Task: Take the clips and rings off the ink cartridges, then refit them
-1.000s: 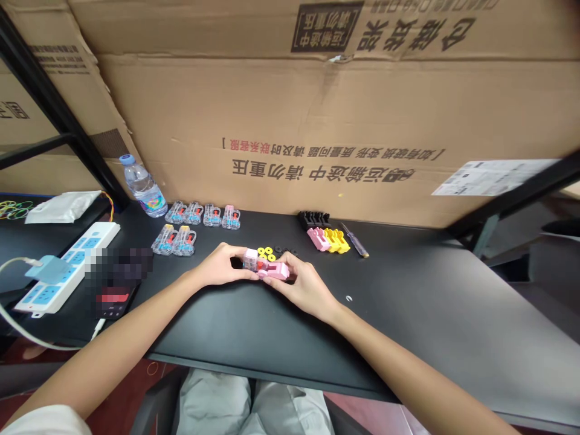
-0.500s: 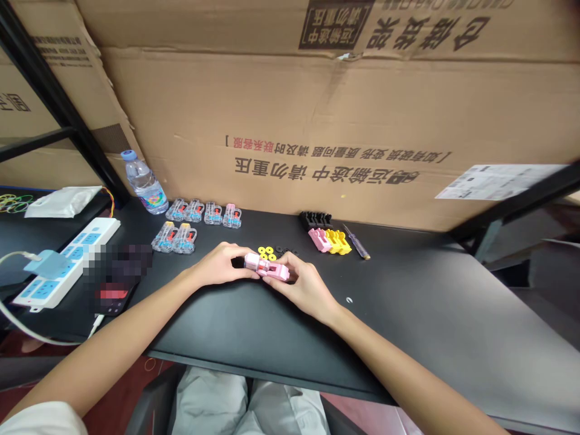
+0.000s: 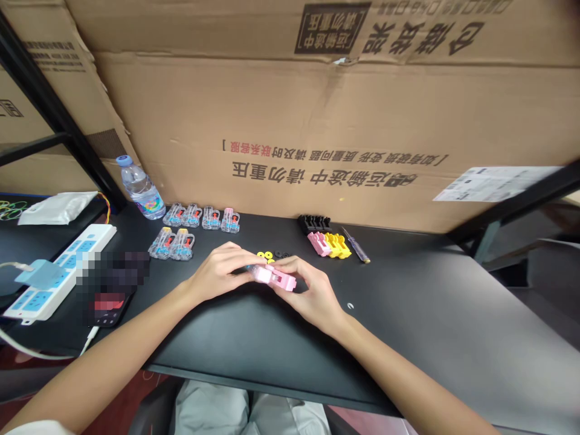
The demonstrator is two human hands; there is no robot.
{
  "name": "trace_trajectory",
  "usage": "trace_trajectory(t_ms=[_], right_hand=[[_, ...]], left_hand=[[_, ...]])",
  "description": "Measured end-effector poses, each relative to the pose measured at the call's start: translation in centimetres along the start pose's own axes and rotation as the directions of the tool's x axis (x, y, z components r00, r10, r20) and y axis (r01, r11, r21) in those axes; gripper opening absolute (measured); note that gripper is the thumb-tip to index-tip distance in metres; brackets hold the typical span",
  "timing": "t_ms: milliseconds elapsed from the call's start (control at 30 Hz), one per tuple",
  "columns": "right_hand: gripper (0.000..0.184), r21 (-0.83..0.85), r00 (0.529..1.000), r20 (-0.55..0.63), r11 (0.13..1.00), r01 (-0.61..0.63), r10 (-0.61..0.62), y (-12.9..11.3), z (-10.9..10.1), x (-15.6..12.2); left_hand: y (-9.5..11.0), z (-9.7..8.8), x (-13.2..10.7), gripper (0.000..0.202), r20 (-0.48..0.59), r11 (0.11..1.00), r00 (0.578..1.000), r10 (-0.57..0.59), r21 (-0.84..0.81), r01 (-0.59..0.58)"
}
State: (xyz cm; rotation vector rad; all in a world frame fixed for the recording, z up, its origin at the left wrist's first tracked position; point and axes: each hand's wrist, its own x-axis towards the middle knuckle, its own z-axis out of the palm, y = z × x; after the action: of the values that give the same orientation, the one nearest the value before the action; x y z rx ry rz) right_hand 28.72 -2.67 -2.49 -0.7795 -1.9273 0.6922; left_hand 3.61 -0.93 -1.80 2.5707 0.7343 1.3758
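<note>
Over the table, my left hand (image 3: 222, 270) pinches a small clear plastic piece (image 3: 261, 274) with a whitish-pink end. My right hand (image 3: 316, 293) grips a pink plastic part (image 3: 285, 280) between thumb and fingers. The two pieces meet in a line between my hands; whether they are joined I cannot tell. Fingers cover parts of both. Just behind them lie yellow rings (image 3: 264, 255) and black rings (image 3: 281, 254), partly hidden by my hands.
Several clear plastic assemblies (image 3: 183, 244) with red and blue insides stand left, near a water bottle (image 3: 144, 192). At the back are black parts (image 3: 314, 223), pink parts (image 3: 319, 243), yellow parts (image 3: 338, 245) and a screwdriver (image 3: 356, 245). A power strip (image 3: 67, 272) lies far left.
The pink part and the clear piece have shifted slightly right and down in the picture and turned a little. My left hand has closed further over the clear piece. The view has tilted slightly.
</note>
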Motion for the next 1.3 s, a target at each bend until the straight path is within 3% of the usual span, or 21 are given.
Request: trace_trajectory(t_ms=[100, 167, 267, 333, 533, 667, 800, 900, 1000, 1133, 1300], right_hand=[[0.022, 0.023, 0.993, -0.019, 0.993, -0.115, 0.116, -0.5, 0.0, 0.3], [0.035, 0.140, 0.968, -0.041, 0.961, -0.239, 0.246, -0.7, 0.0, 0.5], [0.055, 0.361, 0.910, -0.036, 0.855, -0.373, 0.412, -0.9, -0.1, 1.0], [0.056, 0.443, 0.886, -0.011, 0.797, -0.411, 0.463, -0.9, -0.3, 1.2], [0.052, 0.494, 0.871, 0.101, 0.736, -0.464, 0.482, -0.9, -0.3, 1.4], [0.051, 0.546, 0.859, 0.190, 0.675, -0.495, 0.476, -0.7, 0.2, 1.0], [0.052, 0.567, 0.865, 0.198, 0.666, -0.485, 0.462, -0.9, 0.1, 1.0], [0.044, 0.489, 0.870, 0.188, 0.724, -0.486, 0.457, -1.5, -0.1, 1.3], [0.038, 0.427, 0.859, 0.185, 0.748, -0.508, 0.477, -1.9, -0.3, 1.6], [0.040, 0.390, 0.841, 0.088, 0.758, -0.523, 0.534, -0.9, -1.2, 1.9], [0.040, 0.441, 0.835, -0.106, 0.779, -0.447, 0.539, 0.3, -1.8, 1.9]], left_hand=[[0.1, -0.1, -0.2, 0.049, 0.023, 0.995, 0.994, -0.104, 0.015, 0.103], [0.2, -0.3, -0.3, 0.066, 0.074, 0.983, 0.981, -0.178, -0.036, 0.181], [0.3, -0.5, -0.3, 0.063, 0.167, 0.975, 0.968, -0.185, -0.094, 0.202], [0.4, -0.5, -0.3, 0.055, 0.179, 0.985, 0.972, -0.150, -0.055, 0.162], [0.3, -0.3, -0.3, 0.058, 0.231, 0.984, 0.959, -0.166, 0.109, 0.144], [0.2, -0.5, -0.3, 0.048, 0.249, 0.977, 0.946, -0.207, 0.105, 0.186], [0.9, -0.5, 0.1, 0.031, 0.232, 0.932, 0.914, -0.333, -0.068, 0.357], [1.9, 0.1, 0.6, 0.030, 0.282, 0.795, 0.835, -0.473, -0.273, 0.542], [2.7, 0.5, 1.0, 0.035, 0.341, 0.689, 0.788, -0.513, -0.383, 0.615], [2.4, -0.3, 1.3, 0.039, 0.317, 0.637, 0.752, -0.578, -0.402, 0.658], [2.2, -1.4, 1.7, 0.041, 0.352, 0.659, 0.749, -0.562, -0.356, 0.662]])
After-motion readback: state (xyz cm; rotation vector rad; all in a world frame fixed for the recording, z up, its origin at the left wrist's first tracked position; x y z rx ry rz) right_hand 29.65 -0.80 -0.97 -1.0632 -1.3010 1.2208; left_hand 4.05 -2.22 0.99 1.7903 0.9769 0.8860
